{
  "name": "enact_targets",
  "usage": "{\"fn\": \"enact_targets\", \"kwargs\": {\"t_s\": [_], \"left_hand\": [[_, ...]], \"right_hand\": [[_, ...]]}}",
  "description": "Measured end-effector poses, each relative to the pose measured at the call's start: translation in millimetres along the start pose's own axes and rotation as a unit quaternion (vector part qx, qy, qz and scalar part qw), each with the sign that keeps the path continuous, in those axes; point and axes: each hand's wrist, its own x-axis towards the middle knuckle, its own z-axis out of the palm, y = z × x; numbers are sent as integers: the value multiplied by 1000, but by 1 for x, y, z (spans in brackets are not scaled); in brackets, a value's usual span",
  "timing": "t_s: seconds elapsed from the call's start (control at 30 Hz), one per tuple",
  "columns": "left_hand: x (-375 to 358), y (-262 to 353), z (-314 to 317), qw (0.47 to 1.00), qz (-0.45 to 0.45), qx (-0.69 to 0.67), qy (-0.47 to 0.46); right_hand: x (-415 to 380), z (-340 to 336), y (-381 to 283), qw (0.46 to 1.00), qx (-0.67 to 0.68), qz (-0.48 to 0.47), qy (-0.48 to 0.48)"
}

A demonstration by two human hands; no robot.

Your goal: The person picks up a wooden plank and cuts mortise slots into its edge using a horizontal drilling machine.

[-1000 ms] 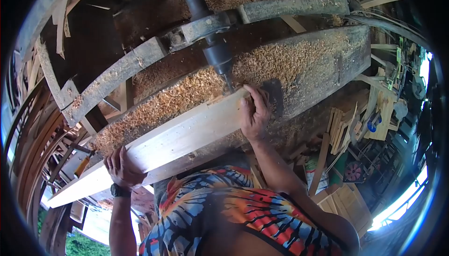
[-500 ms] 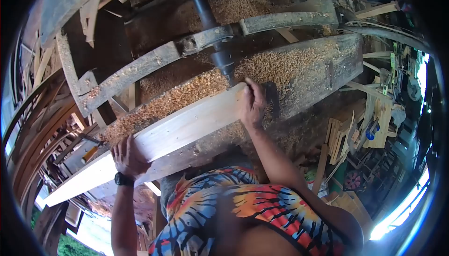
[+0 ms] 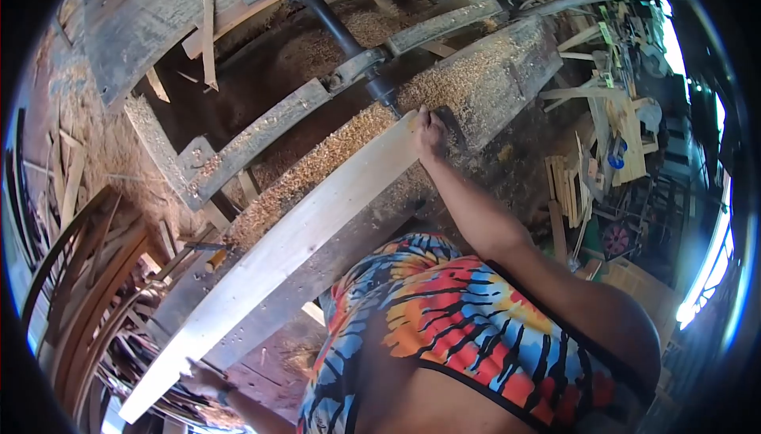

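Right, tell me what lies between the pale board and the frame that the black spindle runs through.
A band of loose wood shavings lies along the pale board; past it, a dark gap reaches the frame. The head view shows this.

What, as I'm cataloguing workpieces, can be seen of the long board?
The board is pale, flat, apparently wood, with small dark specks and glare whitening its lower left end. It lies diagonally over a bench bearing shavings. The right hand holds its upper end near a spindle; the left hand is by the other end.
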Motion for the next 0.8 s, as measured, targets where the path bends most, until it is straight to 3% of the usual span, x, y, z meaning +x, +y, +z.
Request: {"fn": "enact_targets", "kwargs": {"t_s": [0.03,0.1,0.17,0.43,0.8], "left_hand": [[39,-30,9,992,-121,25,-12],[105,-64,34,928,-351,-112,-64],[145,-77,55,862,-467,-173,-99],[158,-54,99,839,-481,-214,-134],[145,-41,105,832,-496,-212,-129]], "right_hand": [[-1,-1,-1,1000,-13,16,3],[-2,-4,-10,998,-38,43,-7],[1,-5,-16,996,-54,65,-15],[-1,-12,-29,991,-67,113,-22],[7,-11,-13,997,-55,57,10]]}}
